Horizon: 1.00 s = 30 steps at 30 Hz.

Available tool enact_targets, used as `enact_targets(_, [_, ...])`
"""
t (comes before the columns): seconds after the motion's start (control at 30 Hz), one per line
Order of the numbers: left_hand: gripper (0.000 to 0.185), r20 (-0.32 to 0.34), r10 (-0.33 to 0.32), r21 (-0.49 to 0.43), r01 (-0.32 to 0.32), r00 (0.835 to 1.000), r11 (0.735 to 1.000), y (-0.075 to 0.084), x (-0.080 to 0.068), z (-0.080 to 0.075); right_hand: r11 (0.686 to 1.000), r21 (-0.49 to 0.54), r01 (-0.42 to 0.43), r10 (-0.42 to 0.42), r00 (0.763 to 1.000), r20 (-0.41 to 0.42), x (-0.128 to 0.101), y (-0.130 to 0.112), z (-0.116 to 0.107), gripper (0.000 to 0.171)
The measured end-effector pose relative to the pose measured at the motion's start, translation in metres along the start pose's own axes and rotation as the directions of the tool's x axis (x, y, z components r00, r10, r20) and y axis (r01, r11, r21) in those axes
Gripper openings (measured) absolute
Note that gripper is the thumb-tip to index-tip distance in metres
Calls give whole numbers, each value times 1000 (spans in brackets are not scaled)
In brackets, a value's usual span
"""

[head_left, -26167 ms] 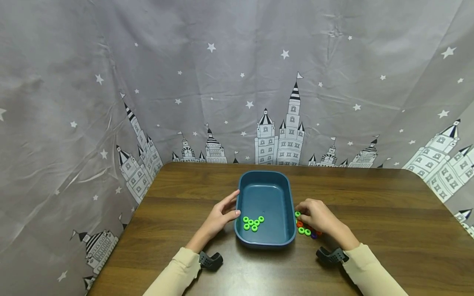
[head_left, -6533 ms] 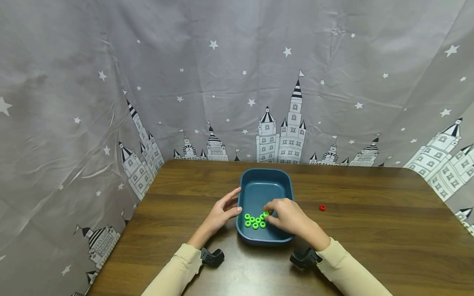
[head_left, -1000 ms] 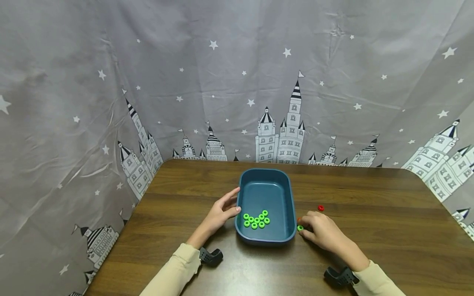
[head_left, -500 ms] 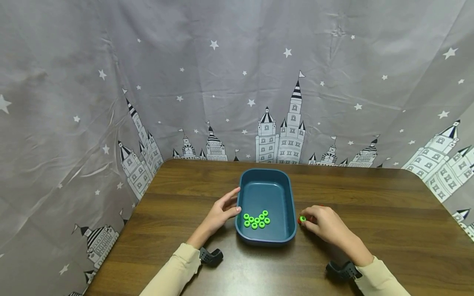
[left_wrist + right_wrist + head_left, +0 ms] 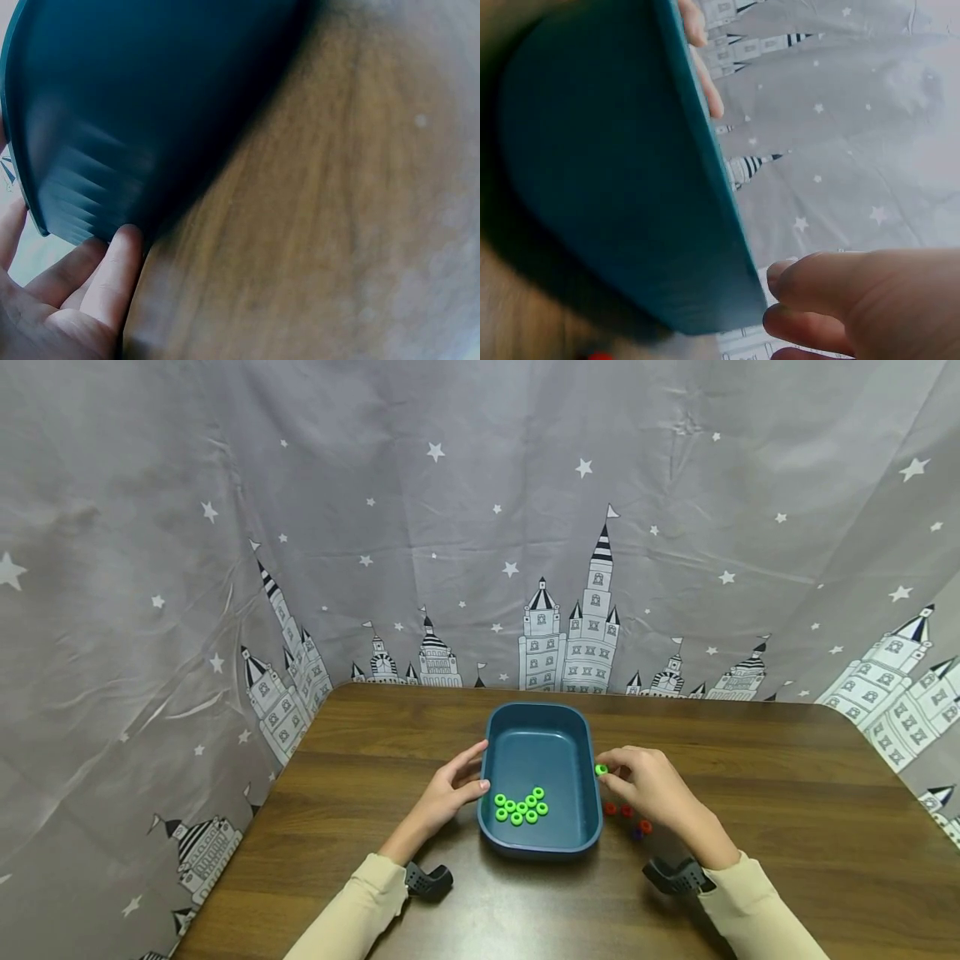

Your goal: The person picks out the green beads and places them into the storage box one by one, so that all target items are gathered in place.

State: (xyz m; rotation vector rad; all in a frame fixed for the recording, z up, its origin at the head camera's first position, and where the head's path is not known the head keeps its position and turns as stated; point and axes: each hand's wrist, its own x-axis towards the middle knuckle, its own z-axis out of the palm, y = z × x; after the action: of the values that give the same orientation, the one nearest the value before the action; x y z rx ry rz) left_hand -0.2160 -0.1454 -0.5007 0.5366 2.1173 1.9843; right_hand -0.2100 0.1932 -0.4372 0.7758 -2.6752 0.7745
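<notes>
A dark blue rectangular bin [image 5: 536,756] stands on the table, with several small green rings [image 5: 517,819] lying in its near part. My left hand [image 5: 441,800] rests its extended fingertips against the bin's left side; the left wrist view shows those fingers [image 5: 112,281] touching the outer wall. Just outside the right rim, my right hand [image 5: 654,787] pinches another green ring [image 5: 602,769] between thumb and fingers. In the right wrist view the right hand [image 5: 885,300] is close to the bin's rim, and the ring cannot be made out there.
Several red and orange rings [image 5: 626,811] and a purple ring [image 5: 637,834] lie on the wooden table [image 5: 787,793] right of the bin, below my right hand. A grey curtain [image 5: 450,527] printed with castles hangs behind the table.
My right hand has picked up a green ring from beside the bin and raised it to the right rim. More green rings lie in the bin than 26 seconds ago. The left hand stays put.
</notes>
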Motion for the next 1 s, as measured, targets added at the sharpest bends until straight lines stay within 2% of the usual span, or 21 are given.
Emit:
enact_targets(0.37, [69, 6, 7, -9, -7, 1000, 1000, -1, 1, 0, 999, 32, -1, 1, 1000, 13, 24, -20, 15, 21])
enact_targets(0.57, [69, 3, 4, -5, -4, 1000, 1000, -1, 1, 0, 999, 41, 28, -29, 999, 19, 32, -31, 26, 19])
enact_targets(1.0, [69, 4, 10, -17, -10, 1000, 1000, -1, 1, 0, 993, 36, 109, -112, 990, 91, 39, -42, 45, 15])
